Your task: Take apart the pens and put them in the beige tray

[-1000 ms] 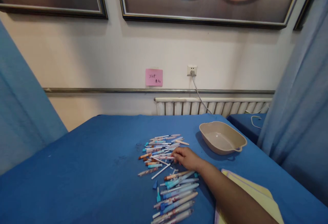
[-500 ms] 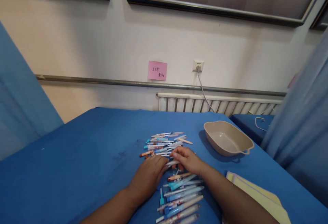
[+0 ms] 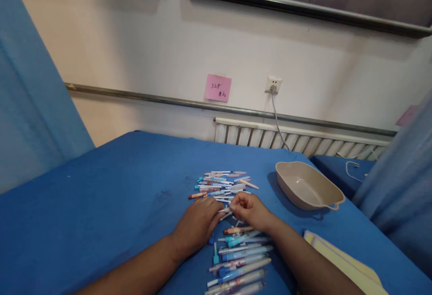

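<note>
My left hand (image 3: 201, 219) is closed, knuckles up, at the near side of a loose heap of pens and pen parts (image 3: 216, 187). Facing it, my right hand (image 3: 249, 209) pinches with thumb and forefinger. Between the fingertips of both hands is a slim white pen part (image 3: 225, 210); its ends are hidden by the fingers. Below the hands, a row of pens (image 3: 245, 259) in blue, peach and clear tones lies side by side. A small turquoise piece (image 3: 216, 254) lies at the left of that row.
A beige plastic basin (image 3: 308, 184) stands to the right on the blue bed cover (image 3: 118, 223). Pale yellow sheets (image 3: 344, 263) lie near my right forearm. Behind are a radiator (image 3: 253, 135), a wall rail and a plugged socket (image 3: 272, 85). Curtains (image 3: 40, 79) hang at both sides.
My view has shifted slightly, moving the scene to the right. The hands stay at the same spot between heap and row, with the right fingertips drawn into a tighter pinch.
</note>
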`<state>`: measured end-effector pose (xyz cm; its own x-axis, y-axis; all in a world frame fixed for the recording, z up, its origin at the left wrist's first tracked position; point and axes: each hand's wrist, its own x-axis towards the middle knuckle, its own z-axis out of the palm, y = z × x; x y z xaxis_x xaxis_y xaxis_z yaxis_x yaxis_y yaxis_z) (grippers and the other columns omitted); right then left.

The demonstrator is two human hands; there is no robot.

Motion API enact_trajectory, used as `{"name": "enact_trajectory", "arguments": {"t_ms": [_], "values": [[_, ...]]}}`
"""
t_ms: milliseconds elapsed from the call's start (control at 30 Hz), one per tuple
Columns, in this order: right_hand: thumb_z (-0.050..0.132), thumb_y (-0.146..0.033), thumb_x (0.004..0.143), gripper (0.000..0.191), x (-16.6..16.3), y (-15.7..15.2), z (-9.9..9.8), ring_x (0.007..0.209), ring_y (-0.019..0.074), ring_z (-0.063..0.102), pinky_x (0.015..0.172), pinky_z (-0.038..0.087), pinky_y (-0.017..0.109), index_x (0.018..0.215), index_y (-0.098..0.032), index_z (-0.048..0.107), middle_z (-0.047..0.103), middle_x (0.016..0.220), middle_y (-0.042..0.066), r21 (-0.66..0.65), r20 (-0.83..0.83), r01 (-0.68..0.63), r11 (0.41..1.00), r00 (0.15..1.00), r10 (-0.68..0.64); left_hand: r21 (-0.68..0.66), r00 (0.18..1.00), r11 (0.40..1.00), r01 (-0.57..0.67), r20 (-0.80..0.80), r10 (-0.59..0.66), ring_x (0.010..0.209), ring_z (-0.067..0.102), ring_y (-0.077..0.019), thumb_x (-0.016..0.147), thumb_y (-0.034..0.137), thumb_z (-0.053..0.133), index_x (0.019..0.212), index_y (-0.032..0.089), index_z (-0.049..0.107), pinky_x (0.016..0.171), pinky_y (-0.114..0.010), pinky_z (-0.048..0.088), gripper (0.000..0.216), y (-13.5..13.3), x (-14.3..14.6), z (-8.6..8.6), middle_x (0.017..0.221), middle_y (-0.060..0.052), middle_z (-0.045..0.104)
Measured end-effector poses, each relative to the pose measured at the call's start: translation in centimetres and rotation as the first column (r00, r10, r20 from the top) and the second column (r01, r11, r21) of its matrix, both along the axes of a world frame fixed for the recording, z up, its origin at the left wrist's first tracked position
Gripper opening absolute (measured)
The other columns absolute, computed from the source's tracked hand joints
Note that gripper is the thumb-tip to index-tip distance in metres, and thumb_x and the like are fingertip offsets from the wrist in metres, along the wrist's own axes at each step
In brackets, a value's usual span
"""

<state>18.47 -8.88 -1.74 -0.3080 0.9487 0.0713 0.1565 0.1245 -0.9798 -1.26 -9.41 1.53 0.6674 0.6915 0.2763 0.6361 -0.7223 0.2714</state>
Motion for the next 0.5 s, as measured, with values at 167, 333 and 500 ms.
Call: {"name": "enact_trajectory", "arguments": {"t_ms": [167,333,500], "values": [[0.059,-0.055,0.072,0.038,-0.09,-0.10,0.35,0.050,0.0093,0.047,0.047,0.035,0.021,0.084,-0.019,0.053,0.054,0.062,-0.004,-0.026,-0.047,-0.026,0.999,0.999,0.025,-0.005,0.999,1.000,0.022,0.033,-0.022,0.084,0.054,-0.0185,0.093,0.029,0.037,0.090,0.019,0.055,0.074,-0.029,0.041,0.021,-0.27,-0.02,0.25,0.089,-0.004,0.060],[0.057,-0.056,0.073,0.039,-0.36,-0.52,0.84,0.047,0.0086,0.044,0.046,0.035,0.021,0.067,-0.018,0.052,0.050,0.056,-0.004,-0.068,0.015,-0.104,0.992,0.994,0.105,0.000,0.998,0.999,0.044,0.034,-0.044,0.083,0.053,-0.0184,0.092,0.029,0.039,0.086,0.019,0.055,0.074,-0.029,0.040,0.020,-0.37,0.04,0.23,0.086,-0.004,0.059],[0.068,-0.048,0.066,0.038,-0.19,-0.41,0.50,0.058,0.0094,0.050,0.053,0.038,0.021,0.084,-0.019,0.051,0.056,0.073,-0.003,0.004,-0.086,-0.040,0.999,0.995,0.040,0.014,0.998,1.000,0.016,0.062,-0.017,0.083,0.053,-0.0186,0.092,0.028,0.039,0.089,0.019,0.055,0.073,-0.029,0.040,0.018,-0.10,-0.25,-0.01,0.088,-0.005,0.059]]}}
